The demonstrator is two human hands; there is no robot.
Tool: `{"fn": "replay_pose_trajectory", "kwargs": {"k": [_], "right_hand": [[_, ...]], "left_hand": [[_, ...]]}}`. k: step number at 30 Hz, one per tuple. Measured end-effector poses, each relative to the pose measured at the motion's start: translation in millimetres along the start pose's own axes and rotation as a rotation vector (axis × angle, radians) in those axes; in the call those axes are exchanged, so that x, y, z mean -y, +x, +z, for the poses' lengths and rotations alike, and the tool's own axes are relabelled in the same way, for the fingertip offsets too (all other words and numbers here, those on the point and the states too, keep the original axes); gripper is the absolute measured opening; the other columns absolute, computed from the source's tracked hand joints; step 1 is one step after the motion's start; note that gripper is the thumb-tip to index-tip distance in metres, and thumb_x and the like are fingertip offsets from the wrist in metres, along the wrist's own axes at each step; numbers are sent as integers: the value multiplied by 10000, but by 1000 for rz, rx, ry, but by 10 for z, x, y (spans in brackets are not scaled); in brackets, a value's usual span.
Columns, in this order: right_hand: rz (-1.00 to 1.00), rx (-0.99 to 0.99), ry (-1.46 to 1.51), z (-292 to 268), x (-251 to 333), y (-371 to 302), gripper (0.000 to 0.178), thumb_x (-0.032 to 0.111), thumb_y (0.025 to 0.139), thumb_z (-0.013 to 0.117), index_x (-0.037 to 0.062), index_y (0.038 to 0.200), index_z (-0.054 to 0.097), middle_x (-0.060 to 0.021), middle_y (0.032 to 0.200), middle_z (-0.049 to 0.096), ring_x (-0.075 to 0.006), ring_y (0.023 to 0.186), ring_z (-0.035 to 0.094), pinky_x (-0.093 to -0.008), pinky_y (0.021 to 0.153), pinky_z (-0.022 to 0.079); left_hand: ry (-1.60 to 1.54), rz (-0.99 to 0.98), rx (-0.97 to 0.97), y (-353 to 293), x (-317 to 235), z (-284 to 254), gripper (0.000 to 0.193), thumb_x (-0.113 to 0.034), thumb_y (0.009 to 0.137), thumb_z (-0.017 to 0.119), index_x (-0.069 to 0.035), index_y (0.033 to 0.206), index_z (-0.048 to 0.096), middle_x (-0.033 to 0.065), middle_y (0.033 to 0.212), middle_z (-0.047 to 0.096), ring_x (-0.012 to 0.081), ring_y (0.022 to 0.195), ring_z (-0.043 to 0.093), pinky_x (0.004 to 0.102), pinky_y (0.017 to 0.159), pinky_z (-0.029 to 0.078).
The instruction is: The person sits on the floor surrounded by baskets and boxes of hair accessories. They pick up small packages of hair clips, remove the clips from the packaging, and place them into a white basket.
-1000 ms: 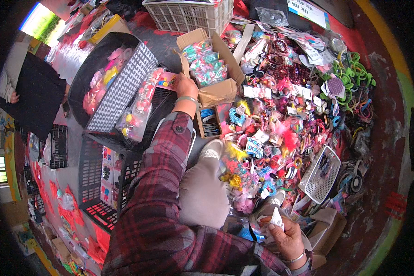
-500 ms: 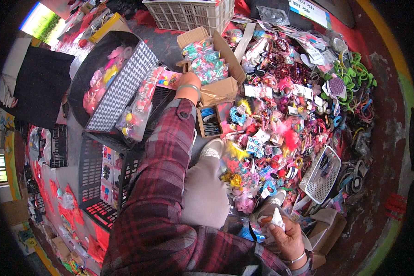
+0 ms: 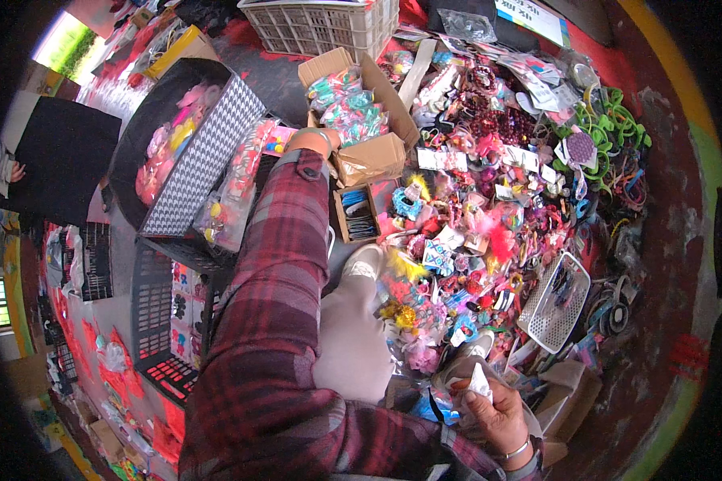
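My left hand point(image 3: 311, 142) reaches out to the far side of the black crate, beside the open cardboard box. Its fingers are hidden from me. A pink card with yellow and coloured round pieces point(image 3: 278, 139) shows right at the hand; whether I grip it cannot be made out. Low on the right, my right hand point(image 3: 496, 413) is closed, thumb against fingers, on a small white pointed piece, perhaps paper or a tag point(image 3: 480, 381). A heap of hair accessories point(image 3: 473, 232) covers the floor between my shoes and beyond.
Small bagged goods fill the cardboard box point(image 3: 399, 108). A small box of dark cards point(image 3: 357, 215) stands below it. To the left are a houndstooth bin point(image 3: 204, 148) and a black crate point(image 3: 148, 321). A white basket point(image 3: 559, 309) lies on the heap's right; a grey crate point(image 3: 329, 32) stands behind.
The view has shifted slightly, so most things sit a little further left. My left hand stays by the pink card. My right hand still holds the white piece, now more upright.
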State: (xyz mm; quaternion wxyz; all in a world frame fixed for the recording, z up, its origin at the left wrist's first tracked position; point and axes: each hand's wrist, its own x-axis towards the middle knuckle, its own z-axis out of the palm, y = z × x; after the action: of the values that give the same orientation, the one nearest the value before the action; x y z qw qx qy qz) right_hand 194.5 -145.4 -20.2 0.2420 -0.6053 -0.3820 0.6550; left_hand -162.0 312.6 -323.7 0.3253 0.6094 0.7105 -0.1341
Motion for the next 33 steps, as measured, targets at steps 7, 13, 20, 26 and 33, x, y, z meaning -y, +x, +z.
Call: {"fn": "replay_pose_trajectory", "kwargs": {"k": [7,13,20,26,33], "right_hand": [[-13,4,33,30,21,-55,195,118,887,557,-15,1015,622,-25,851,607,-90,769,551,-232,698,444],[-41,-12,10,35,63,-117,192,111,885,555,-17,1011,623,-34,848,606,-95,763,557,-234,688,444],[-57,-20,-3,2,49,-132,191,120,888,556,-13,1008,624,-40,872,602,-89,756,544,-228,680,435],[9,7,65,-48,-71,-102,208,141,896,555,-11,1019,623,-33,869,601,-81,770,542,-215,691,433],[64,2,92,-144,-92,78,210,142,902,547,-3,1032,624,-22,847,606,-76,754,539,-215,679,438]], "left_hand": [[-238,-28,-538,-728,-85,32,474,-369,874,392,32,802,633,190,798,646,342,748,626,435,711,470],[-197,558,-1025,-1605,-241,368,465,-263,774,640,23,1118,512,208,1209,479,367,1130,436,428,965,349],[-1050,62,-144,-1659,-295,1143,391,-182,798,635,-21,1112,464,185,1148,476,300,1050,491,367,879,441],[-2170,-14,198,-1205,-724,1445,314,-93,872,457,110,1103,394,262,1228,406,348,1136,439,426,1006,382],[-514,541,-353,-455,-982,2091,222,-148,825,597,20,687,551,138,673,575,237,655,576,344,653,464]]}}
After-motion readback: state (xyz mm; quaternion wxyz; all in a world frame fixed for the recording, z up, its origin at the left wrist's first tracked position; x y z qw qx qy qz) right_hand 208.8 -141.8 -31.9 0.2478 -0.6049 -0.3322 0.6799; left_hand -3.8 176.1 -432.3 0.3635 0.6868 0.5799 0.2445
